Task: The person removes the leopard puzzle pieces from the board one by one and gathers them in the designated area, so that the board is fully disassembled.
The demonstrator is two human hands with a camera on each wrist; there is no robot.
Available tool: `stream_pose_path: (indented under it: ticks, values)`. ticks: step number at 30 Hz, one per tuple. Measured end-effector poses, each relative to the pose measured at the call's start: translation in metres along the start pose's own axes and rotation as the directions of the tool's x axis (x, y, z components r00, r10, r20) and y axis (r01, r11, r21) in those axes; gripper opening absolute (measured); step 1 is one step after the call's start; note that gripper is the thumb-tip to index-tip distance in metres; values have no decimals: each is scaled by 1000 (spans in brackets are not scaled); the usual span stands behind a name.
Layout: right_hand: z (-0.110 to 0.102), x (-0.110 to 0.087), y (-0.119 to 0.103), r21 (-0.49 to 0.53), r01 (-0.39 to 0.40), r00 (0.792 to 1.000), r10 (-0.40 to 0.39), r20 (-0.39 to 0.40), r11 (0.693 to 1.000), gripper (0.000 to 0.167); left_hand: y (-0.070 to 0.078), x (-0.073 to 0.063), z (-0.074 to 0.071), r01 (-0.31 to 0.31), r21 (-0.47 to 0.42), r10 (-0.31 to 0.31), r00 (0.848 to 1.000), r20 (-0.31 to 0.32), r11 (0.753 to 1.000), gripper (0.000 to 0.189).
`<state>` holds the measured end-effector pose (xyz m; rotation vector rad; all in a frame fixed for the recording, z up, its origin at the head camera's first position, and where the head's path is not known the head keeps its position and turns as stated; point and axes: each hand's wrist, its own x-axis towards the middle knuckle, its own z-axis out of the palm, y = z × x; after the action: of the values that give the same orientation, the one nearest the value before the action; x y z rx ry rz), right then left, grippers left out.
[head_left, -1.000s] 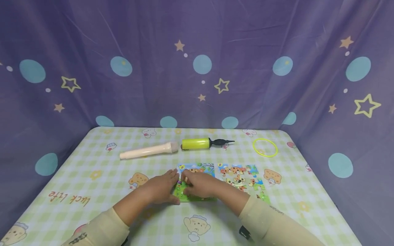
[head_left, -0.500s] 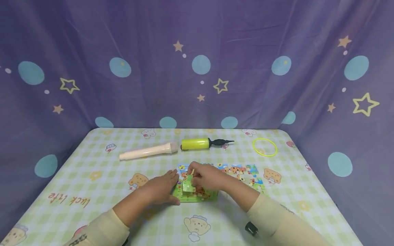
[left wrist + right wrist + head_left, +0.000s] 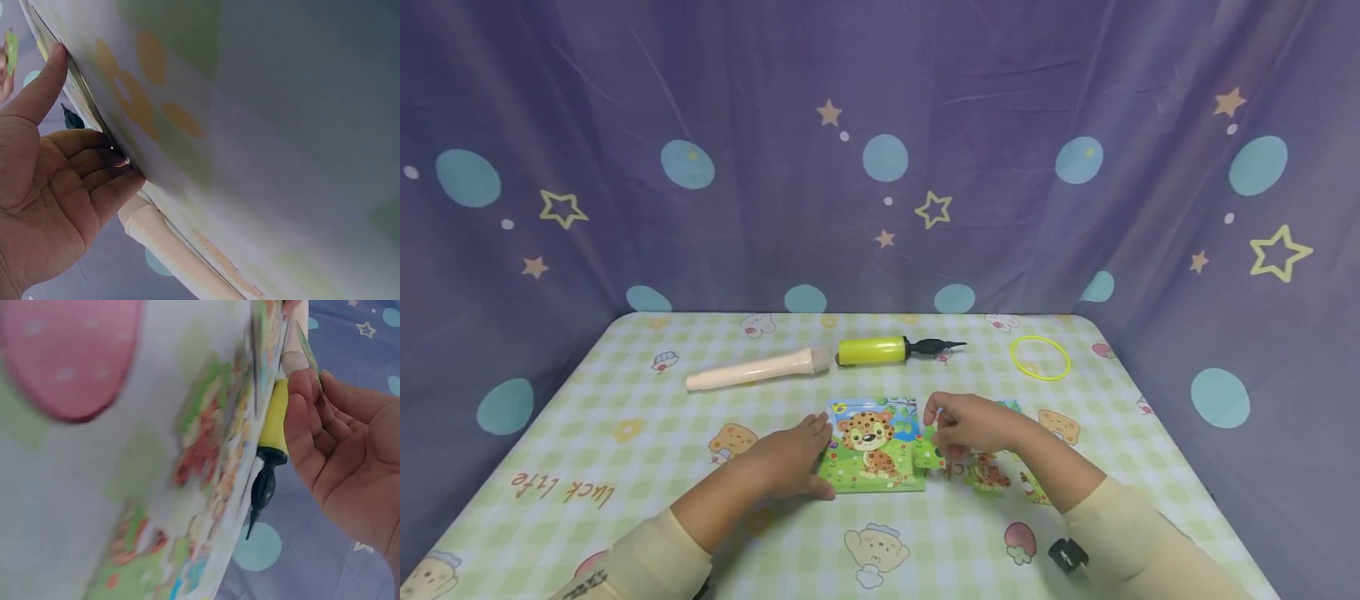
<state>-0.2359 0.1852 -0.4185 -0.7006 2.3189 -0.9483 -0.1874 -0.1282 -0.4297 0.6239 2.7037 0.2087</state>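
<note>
A leopard picture board (image 3: 874, 450) lies flat in the middle of the table. My left hand (image 3: 790, 460) rests at its left edge, fingers and thumb extended; the left wrist view has the same hand (image 3: 56, 181) touching the edge. To the right of the board, my right hand (image 3: 973, 423) pinches a green puzzle piece (image 3: 929, 452) above the cloth. That puzzle piece (image 3: 307, 353) appears edge-on between thumb and fingers in the right wrist view. Loose leopard puzzle pieces (image 3: 990, 475) lie on the cloth under and beyond my right hand, partly hidden by it.
Behind the board lie a pale pink microphone-shaped toy (image 3: 758, 370) and a yellow hand pump (image 3: 872, 351) with a black nozzle. A thin yellow ring (image 3: 1041, 358) is at the back right. The table (image 3: 647, 433) has a checked cloth; a purple curtain (image 3: 880, 92) surrounds it.
My right hand has lifted the green puzzle piece off the board and carried it right, uncovering the leopard picture. My left hand stays at the board's left edge.
</note>
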Motion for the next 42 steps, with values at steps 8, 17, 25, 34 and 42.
stream_pose_path:
  ticks: [8, 17, 25, 34, 42]
  values:
    - [8, -13, 14, -5, -69, 995, 69, 70, 998, 11, -1, -1, -1, -6, 2, 6, 1000, -5, 1000, 103]
    - [19, -18, 17, -45, -148, 989, 148, 12, 988, 11, -1, -1, 0, -6, -13, 6, 1000, -4, 1000, 103]
    - [25, -21, 21, -111, -144, 989, 140, -47, 983, 13, 0, -3, -1, -7, -27, 7, 1000, -2, 1000, 103]
    - [17, -22, 19, -169, -123, 991, 113, -68, 978, 14, -3, 0, 1, 6, -70, -6, 1000, -2, 998, 105]
    - [-7, -31, 4, -172, -57, 984, 27, -173, 983, 16, -10, 6, -1, 65, -248, -79, 996, -49, 967, 96]
